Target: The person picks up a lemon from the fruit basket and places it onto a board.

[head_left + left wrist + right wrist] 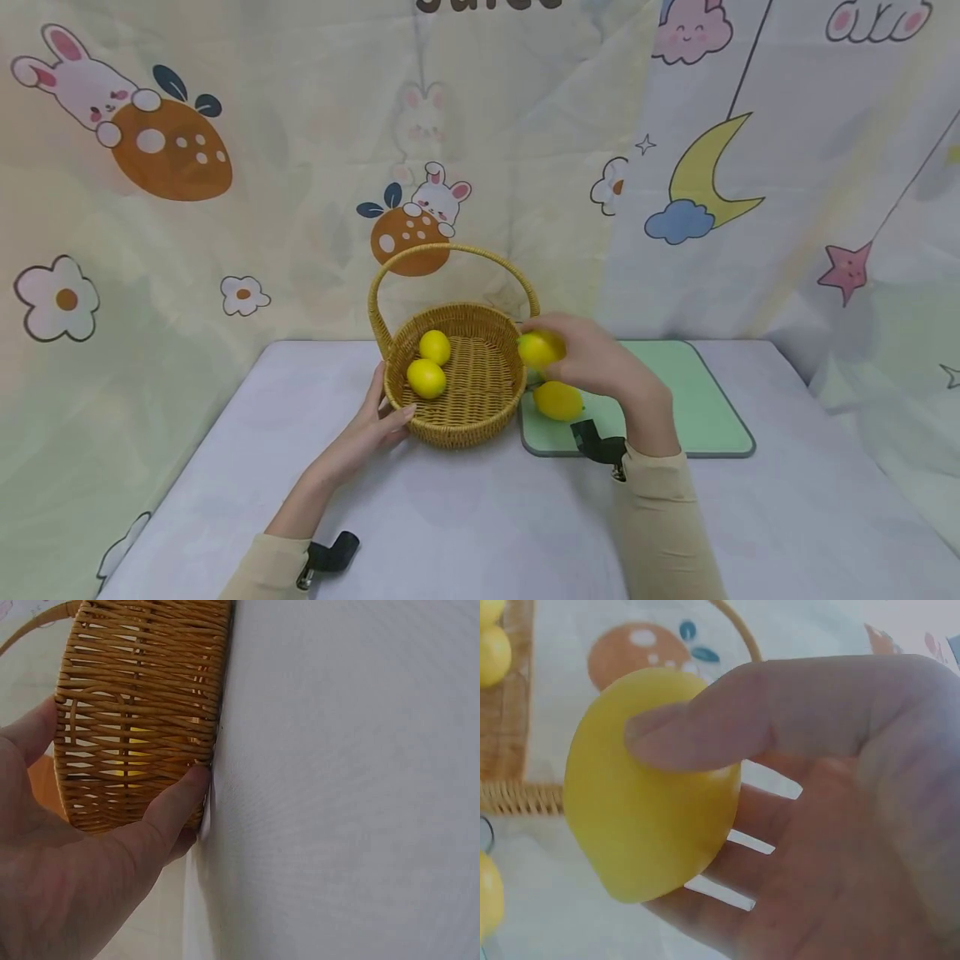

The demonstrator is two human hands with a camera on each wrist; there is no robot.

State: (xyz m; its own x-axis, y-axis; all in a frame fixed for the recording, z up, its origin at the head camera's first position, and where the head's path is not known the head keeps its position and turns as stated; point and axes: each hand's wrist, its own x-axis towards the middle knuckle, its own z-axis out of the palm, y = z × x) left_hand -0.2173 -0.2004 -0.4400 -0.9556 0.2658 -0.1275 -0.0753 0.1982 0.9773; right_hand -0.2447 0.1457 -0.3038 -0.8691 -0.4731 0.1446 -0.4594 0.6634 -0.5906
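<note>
Holding a yellow lemon [538, 348], the right hand [600, 358] hovers just at the right rim of the wicker basket [480, 417]. Right grip: clamped on the lemon, thumb [697, 731] across its top, fingers curled beneath it, seen in the right wrist view. The lemon sits at the fingertip end of the hand, raised off the surface [450, 525], level with the basket rim.

Left hand [375, 429]: fingers straight, pressed against the basket's outer left wall; thumb [176, 806] touches the weave near the base in the left wrist view. Left grip apart, nothing enclosed.

Inside the basket: two lemons [431, 362], touching, left of centre. A further lemon [558, 401] lies on the green mat [697, 408], directly below the right hand, just beside the basket.
</note>
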